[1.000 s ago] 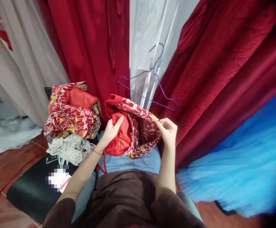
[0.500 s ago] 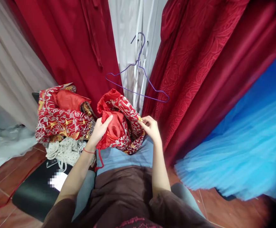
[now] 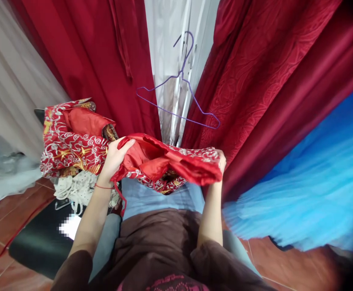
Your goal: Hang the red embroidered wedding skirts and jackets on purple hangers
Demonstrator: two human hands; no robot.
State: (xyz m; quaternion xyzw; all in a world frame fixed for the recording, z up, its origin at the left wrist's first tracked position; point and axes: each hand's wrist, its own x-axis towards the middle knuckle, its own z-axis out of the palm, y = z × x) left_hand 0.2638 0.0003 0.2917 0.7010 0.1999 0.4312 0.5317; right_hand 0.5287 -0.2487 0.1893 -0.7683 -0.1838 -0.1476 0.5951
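Holding embroidered red garment (image 3: 155, 166), pink shirt print (image 3: 172, 283) unreadable.

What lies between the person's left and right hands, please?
In the head view, a red embroidered garment spans from the left hand to the right hand.

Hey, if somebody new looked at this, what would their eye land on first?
Probably the red embroidered garment at the centre, held between the left hand and the right hand, its shiny lining showing. Next might come the bright blue gauzy fabric spreading along the right side, then the thin purple hanger above the garment in the picture, near top centre.
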